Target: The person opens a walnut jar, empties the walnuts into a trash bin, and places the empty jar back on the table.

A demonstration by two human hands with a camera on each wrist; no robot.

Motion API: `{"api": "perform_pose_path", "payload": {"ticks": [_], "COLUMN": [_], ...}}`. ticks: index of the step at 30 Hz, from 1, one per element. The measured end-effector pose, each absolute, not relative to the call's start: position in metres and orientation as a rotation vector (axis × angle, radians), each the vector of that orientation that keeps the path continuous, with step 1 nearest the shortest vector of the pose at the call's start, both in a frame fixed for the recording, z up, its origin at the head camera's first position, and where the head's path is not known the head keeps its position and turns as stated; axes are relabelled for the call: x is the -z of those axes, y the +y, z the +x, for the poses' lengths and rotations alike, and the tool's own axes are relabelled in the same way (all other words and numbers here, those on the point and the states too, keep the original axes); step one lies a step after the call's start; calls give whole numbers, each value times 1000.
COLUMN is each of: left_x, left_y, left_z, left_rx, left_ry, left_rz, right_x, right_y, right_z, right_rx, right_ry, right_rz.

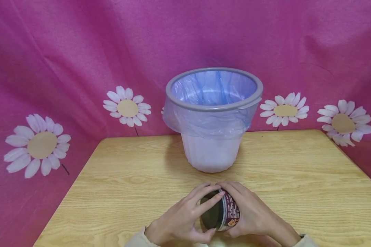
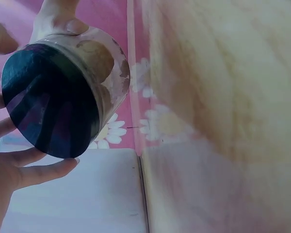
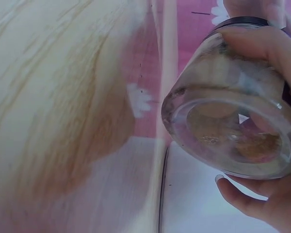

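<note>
A clear jar (image 1: pixel 232 211) with a dark red printed label and a dark, flat lid (image 1: pixel 211 216) lies tilted on its side between the two hands, its lid toward the left. Around the lid's edge, my left hand (image 1: pixel 183 212) grips with spread fingers on top and the thumb below. My right hand (image 1: pixel 255 211) holds the jar's body from the right. In the left wrist view the lid (image 2: pixel 51 104) faces the camera, dark and shiny. The right wrist view shows the see-through base (image 3: pixel 233 138); little can be made out inside.
A white bin (image 1: pixel 211 154) with a grey rim and a translucent blue liner (image 1: pixel 208 121) stands behind the hands on the wood-grain table (image 1: pixel 126 171). A pink cloth (image 1: pixel 185 34) with white daisies hangs behind and at both sides.
</note>
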State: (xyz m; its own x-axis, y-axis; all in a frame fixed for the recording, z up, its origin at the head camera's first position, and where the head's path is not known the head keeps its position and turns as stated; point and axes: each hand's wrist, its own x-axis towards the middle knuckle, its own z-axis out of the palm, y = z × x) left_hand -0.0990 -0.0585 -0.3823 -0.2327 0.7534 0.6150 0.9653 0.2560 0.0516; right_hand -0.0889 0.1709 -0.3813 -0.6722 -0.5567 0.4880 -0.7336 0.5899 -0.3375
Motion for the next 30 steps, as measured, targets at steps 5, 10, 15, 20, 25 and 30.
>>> {"api": "perform_pose_path", "payload": {"ticks": [5, 10, 15, 20, 25, 30], "left_x": [382, 383, 382, 381, 380, 379], "left_y": [-58, -57, -57, -57, -56, -56], "left_z": [-101, -100, -98, -97, -95, -96], "left_rx": [618, 655, 675, 689, 704, 716], "left_ry": [-2018, -2024, -2062, -2102, -2112, -2108], "left_rz": [-1575, -1568, -1553, -1525, -1511, -1510], "right_x": [382, 383, 383, 384, 385, 385], "right_y": [171, 171, 172, 172, 172, 173], "right_z": [-88, -88, -89, -89, -90, -90], "right_rx": [-731, -732, -723, -705, -689, -684], "right_ry": [-2505, -2513, -2525, -2518, -2498, -2506], "right_rz": [1033, 1028, 1022, 1023, 1037, 1026]}}
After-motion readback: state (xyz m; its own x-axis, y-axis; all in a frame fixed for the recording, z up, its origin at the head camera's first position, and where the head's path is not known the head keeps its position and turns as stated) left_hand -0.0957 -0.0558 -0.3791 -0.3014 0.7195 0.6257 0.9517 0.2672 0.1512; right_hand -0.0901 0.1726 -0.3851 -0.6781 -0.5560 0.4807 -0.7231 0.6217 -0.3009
